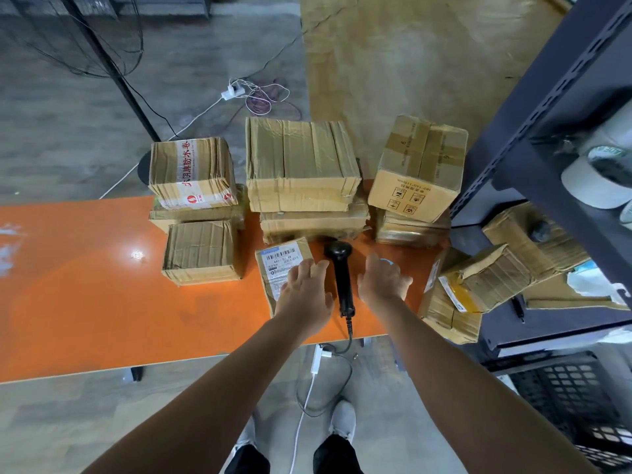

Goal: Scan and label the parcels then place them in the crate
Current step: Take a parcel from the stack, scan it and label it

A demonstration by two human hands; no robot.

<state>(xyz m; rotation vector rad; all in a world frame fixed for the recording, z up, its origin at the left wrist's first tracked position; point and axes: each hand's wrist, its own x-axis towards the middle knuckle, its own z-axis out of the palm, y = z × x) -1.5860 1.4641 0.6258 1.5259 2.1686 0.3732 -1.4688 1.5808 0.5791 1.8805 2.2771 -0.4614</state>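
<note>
one small flat brown cardboard parcel with white label (278, 268) on orange table (102, 285), beside black handheld scanner (342, 278) | left hand (304, 292) flat on it, fingers spread | right hand (383, 282) spread, holding nothing | likely light, stiff: grip opposite edges

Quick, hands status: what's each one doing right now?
Left hand: open, fingers spread over the small brown cardboard parcel with white label.
Right hand: open, holding nothing, beside the black handheld scanner.

- A glossy orange table (85, 285) spans left and centre — a light glare spot (137, 254) shines on it.
- Grey floor (68, 138) lies beyond, with a tan patch (410, 63) at upper right.
- A dark metal shelving rack (533, 138) stands at right.
- A white power strip (232, 91) lies among loose cables.
</note>
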